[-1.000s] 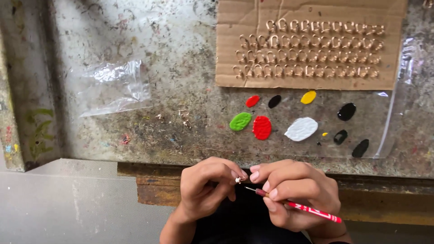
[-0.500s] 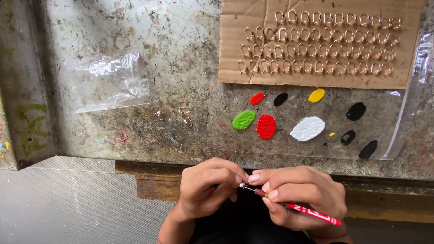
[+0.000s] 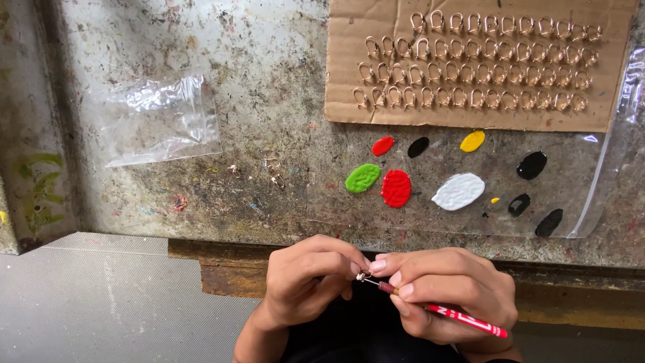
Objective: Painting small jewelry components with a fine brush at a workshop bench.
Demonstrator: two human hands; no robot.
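My left hand (image 3: 306, 279) pinches a tiny metal piece (image 3: 363, 275) between thumb and fingertips, just below the workbench's front edge. My right hand (image 3: 447, 289) grips a thin red-handled tool (image 3: 463, 317) like a pen, its fine tip touching that metal piece. Both hands meet close together in front of my dark clothing. On the bench above lies a cardboard sheet (image 3: 605, 107) carrying several rows of small metal loops (image 3: 474, 74). Below it, blobs of paint sit on a clear plastic sheet: green (image 3: 362, 178), red (image 3: 396, 188), white (image 3: 458, 191), yellow (image 3: 472, 141) and black (image 3: 531, 165).
A crumpled clear plastic bag (image 3: 158, 121) lies at the bench's left. A couple of loose metal pieces (image 3: 274, 171) rest on the stained, scratched bench top (image 3: 269, 81). A rusty beam (image 3: 222, 269) runs under the bench edge, and grey floor (image 3: 101, 302) shows at lower left.
The view has shifted slightly, so the bench and cardboard sit a little lower and to the right. My hands stay together, with small finger movements around the metal piece.
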